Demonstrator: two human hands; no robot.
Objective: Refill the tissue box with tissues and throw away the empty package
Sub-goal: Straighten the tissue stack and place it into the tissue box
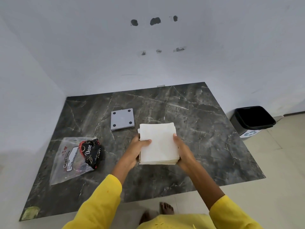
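Note:
I hold a thick stack of white tissues [159,143] above the middle of the dark marble table [198,129]. My left hand [137,150] grips its left edge with the thumb on top, and my right hand [183,150] grips its right edge. The clear plastic tissue package [72,158] with red and black print lies flat and open at the table's left. A grey square panel [122,119] with black round feet at its corners lies just beyond the stack. The rest of the tissue box is not visible.
A black bin [252,119] with a recycling mark stands on the floor past the table's right edge. White walls close the back and left sides. My bare feet [166,208] stand at the table's near edge.

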